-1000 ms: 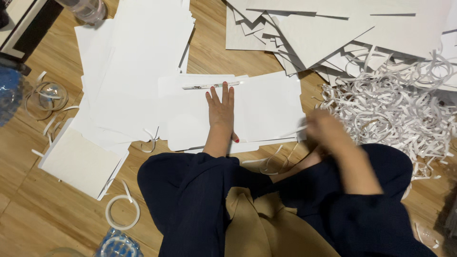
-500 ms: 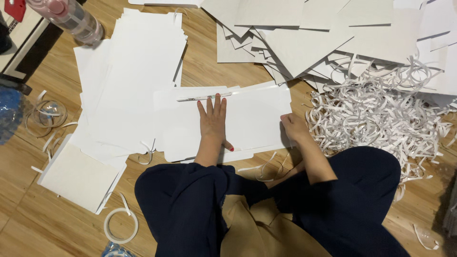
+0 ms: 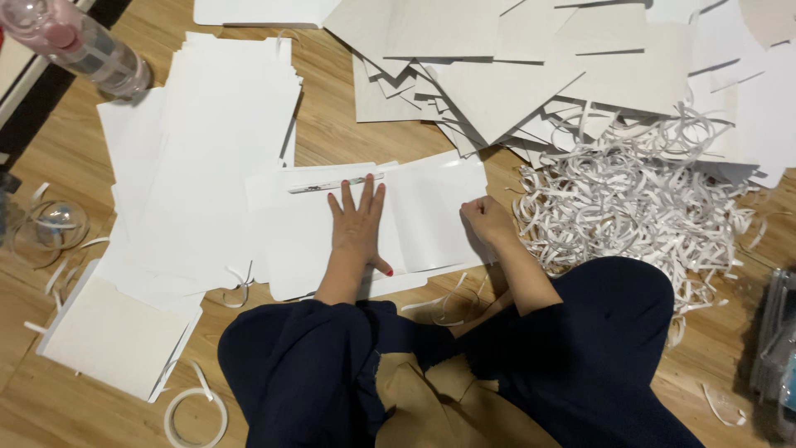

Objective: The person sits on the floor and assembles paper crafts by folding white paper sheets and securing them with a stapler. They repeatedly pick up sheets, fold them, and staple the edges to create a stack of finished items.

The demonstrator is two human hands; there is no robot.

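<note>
My flat left hand (image 3: 358, 226) covers the middle of the white folded card sheet (image 3: 431, 211); whatever's under the palm can't be seen. My right hand (image 3: 487, 220) is curled at the sheet's right edge, fingertips tucked out of sight. The clear plastic bottle with pink cap (image 3: 79, 46) is cut off at the top-left corner. The grey card stack (image 3: 514, 75) runs off the top edge.
</note>
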